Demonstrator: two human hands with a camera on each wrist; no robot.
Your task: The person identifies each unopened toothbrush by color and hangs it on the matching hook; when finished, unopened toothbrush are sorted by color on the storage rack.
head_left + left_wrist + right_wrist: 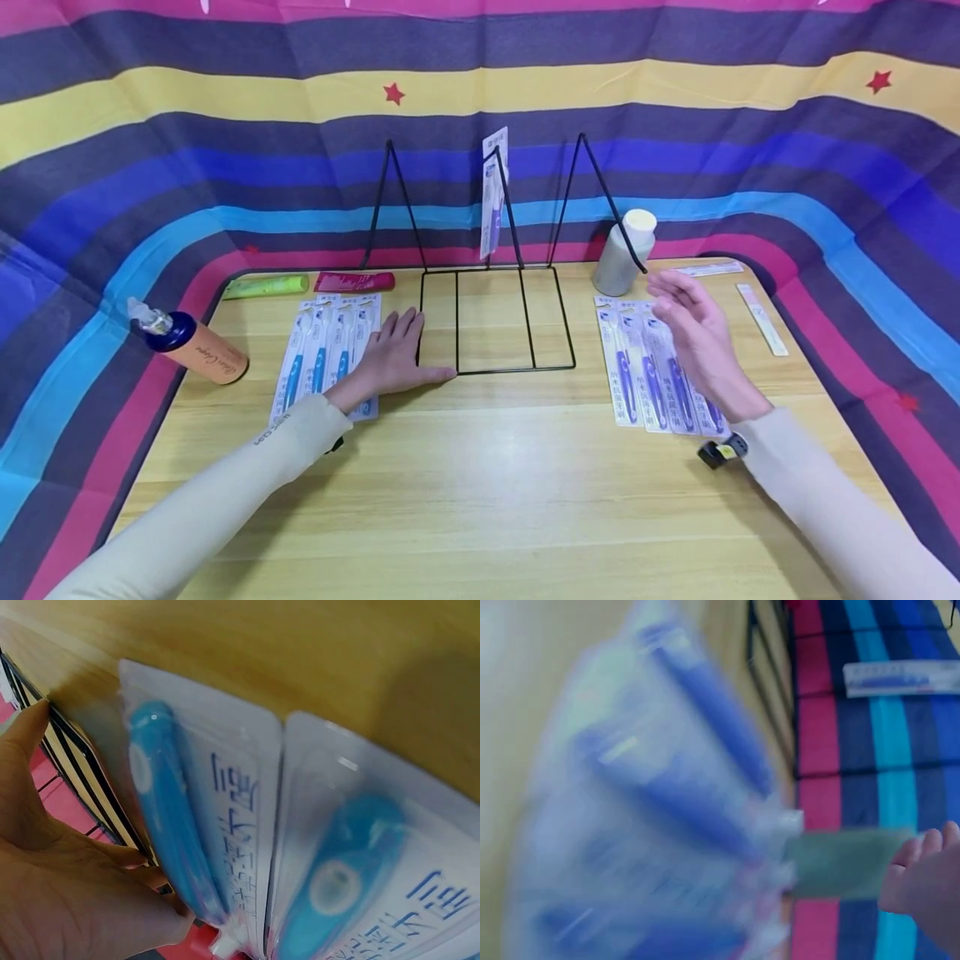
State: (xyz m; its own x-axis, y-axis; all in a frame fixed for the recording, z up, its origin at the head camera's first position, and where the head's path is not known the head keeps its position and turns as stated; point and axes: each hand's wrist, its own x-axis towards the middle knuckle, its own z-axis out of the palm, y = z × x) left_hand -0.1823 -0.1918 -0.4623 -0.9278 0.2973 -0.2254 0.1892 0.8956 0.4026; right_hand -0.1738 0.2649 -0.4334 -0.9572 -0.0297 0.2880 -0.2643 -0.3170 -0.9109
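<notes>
My left hand (390, 354) lies with spread fingers at the left edge of a black wire rack (517, 369), its thumb near the front wire. Beneath that wrist are several packaged toothbrushes with blue handles (318, 358), seen close up in the left wrist view. One packaged toothbrush with a purple handle (492, 192) hangs upright on the rack's middle prong. My right hand (697, 333) is raised over several purple-handled packaged toothbrushes (648, 375), fingers loosely bent, with nothing seen in it. They look blurred in the right wrist view.
Behind the right hand stands a grey bottle with a white cap (618, 258). A green tube (266, 287) and a pink tube (354, 282) lie at back left, near an orange pump bottle (210, 350). Slim white packets (761, 319) lie far right. Striped cloth (300, 92) surrounds the table.
</notes>
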